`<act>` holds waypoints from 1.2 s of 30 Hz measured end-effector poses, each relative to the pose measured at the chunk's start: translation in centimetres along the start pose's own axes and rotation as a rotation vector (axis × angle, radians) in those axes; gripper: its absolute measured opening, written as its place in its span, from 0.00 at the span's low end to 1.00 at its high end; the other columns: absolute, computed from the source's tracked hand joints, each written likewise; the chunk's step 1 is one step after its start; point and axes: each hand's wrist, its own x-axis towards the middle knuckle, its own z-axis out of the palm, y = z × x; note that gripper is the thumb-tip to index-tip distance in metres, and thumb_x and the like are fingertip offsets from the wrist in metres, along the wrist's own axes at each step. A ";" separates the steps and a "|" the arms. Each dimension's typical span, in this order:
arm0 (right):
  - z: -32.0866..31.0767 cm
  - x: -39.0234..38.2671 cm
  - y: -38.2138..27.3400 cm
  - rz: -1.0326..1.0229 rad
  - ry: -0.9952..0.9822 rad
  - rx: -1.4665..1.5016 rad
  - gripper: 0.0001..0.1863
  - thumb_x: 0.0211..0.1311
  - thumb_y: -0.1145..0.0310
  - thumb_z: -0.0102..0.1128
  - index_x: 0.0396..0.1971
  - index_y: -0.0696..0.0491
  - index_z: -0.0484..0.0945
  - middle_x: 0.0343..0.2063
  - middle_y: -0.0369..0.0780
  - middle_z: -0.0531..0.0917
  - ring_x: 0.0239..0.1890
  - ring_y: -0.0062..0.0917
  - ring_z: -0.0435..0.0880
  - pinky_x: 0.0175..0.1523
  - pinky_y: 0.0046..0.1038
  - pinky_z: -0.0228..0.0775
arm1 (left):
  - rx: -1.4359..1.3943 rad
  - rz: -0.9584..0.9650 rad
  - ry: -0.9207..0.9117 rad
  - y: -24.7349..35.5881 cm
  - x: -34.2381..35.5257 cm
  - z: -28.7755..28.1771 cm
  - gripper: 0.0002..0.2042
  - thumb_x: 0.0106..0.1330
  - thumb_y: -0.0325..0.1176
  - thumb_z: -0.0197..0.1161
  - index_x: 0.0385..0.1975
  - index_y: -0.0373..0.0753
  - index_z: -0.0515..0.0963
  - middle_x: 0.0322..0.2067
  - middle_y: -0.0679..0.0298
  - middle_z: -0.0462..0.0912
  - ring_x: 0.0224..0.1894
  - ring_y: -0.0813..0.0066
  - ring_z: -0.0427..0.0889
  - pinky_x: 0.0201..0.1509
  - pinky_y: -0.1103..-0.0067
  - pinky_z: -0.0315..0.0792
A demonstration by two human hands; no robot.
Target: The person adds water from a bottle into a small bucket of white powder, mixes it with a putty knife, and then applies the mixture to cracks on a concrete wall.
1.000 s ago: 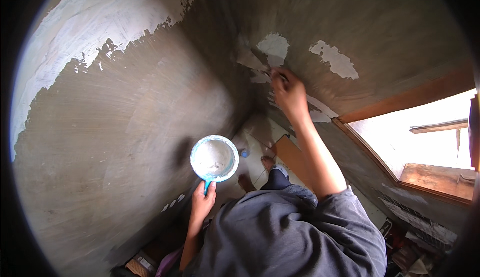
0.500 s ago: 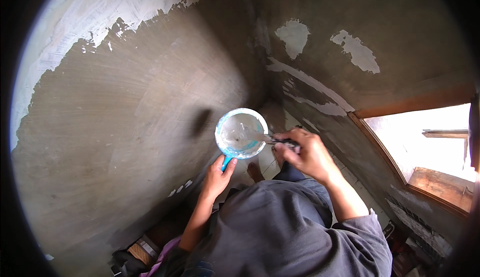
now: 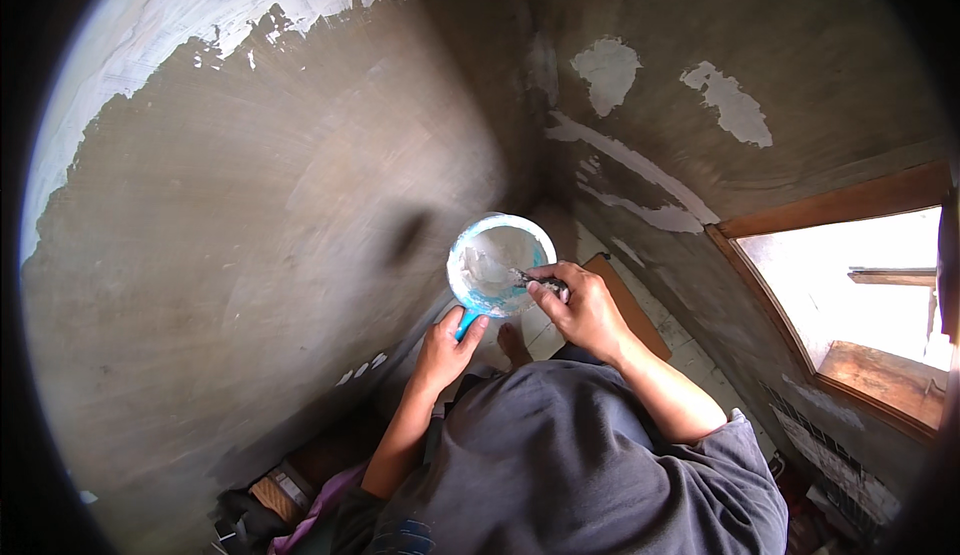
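Observation:
My left hand [image 3: 442, 355] is closed around the blue handle of a round pan [image 3: 455, 273] with a white-smeared rim, held level in front of me. Whitish-grey putty [image 3: 488, 257] lies inside, spread over the bottom and wall. Coming from the right, my right hand [image 3: 592, 317] grips the dark handle of a putty knife [image 3: 546, 284]. The knife's front end reaches over the near right rim into the pan; its blade is hard to tell from the putty.
A bare grey-brown wall [image 3: 250, 245] rises at the left, white-coated along its top. The right wall bears white patches [image 3: 608, 73] and a wooden-framed window [image 3: 835, 203]. A brown board [image 3: 628, 305] is beyond my right hand. Boxes [image 3: 280, 493] sit at the lower left.
My right hand has moved left and slightly down, bringing the putty knife further into the pan. The pan sits slightly further right in view. More of the brown board shows behind my right hand.

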 end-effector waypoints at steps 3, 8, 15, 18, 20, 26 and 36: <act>-0.1 -0.2 0.3 0.138 0.006 0.075 0.17 0.68 0.63 0.66 0.48 0.60 0.84 0.31 0.47 0.85 0.31 0.28 0.84 0.40 0.32 0.76 | 0.001 0.007 0.008 0.4 -0.2 -0.2 0.15 0.73 0.43 0.64 0.40 0.35 0.78 0.25 0.53 0.79 0.28 0.60 0.77 0.33 0.70 0.72; 0.3 0.2 1.2 0.119 0.009 0.120 0.18 0.70 0.62 0.64 0.49 0.61 0.83 0.24 0.42 0.83 0.27 0.21 0.81 0.35 0.28 0.75 | 0.010 -0.007 -0.022 0.2 -0.4 -0.2 0.16 0.73 0.45 0.64 0.41 0.36 0.78 0.28 0.47 0.82 0.30 0.46 0.82 0.35 0.66 0.74; -1.2 0.6 3.0 0.215 -0.071 0.391 0.20 0.72 0.60 0.64 0.51 0.62 0.81 0.18 0.33 0.78 0.17 0.13 0.73 0.23 0.21 0.65 | 0.052 0.000 -0.020 -0.1 -0.4 -0.4 0.18 0.73 0.47 0.63 0.40 0.36 0.77 0.28 0.47 0.82 0.30 0.45 0.81 0.35 0.65 0.73; -1.7 0.3 3.0 0.317 -0.056 0.562 0.19 0.73 0.60 0.63 0.51 0.62 0.82 0.23 0.33 0.80 0.20 0.13 0.74 0.24 0.19 0.66 | 0.037 -0.039 -0.026 -0.7 -0.4 -0.4 0.18 0.73 0.48 0.63 0.39 0.35 0.77 0.27 0.47 0.80 0.27 0.51 0.79 0.34 0.66 0.73; -2.3 -0.3 2.6 0.356 -0.043 0.614 0.19 0.73 0.60 0.63 0.51 0.61 0.82 0.26 0.35 0.81 0.22 0.13 0.75 0.24 0.19 0.66 | 0.012 -0.068 -0.029 -1.3 -0.2 -0.2 0.18 0.73 0.47 0.63 0.38 0.35 0.77 0.25 0.48 0.79 0.25 0.56 0.78 0.33 0.67 0.72; -4.1 -1.7 3.7 0.369 -0.052 0.848 0.15 0.74 0.66 0.61 0.54 0.59 0.80 0.30 0.38 0.83 0.26 0.16 0.78 0.26 0.19 0.67 | -0.133 -0.084 -0.014 -2.7 0.6 0.3 0.17 0.75 0.44 0.63 0.36 0.34 0.75 0.19 0.59 0.75 0.22 0.73 0.72 0.29 0.71 0.69; -4.0 0.7 4.2 0.253 0.041 0.976 0.16 0.78 0.65 0.55 0.57 0.57 0.72 0.38 0.36 0.82 0.31 0.16 0.79 0.30 0.19 0.69 | -0.333 -0.314 -0.076 -3.6 -0.1 -0.2 0.17 0.77 0.45 0.60 0.28 0.41 0.70 0.14 0.72 0.71 0.12 0.86 0.67 0.14 0.82 0.60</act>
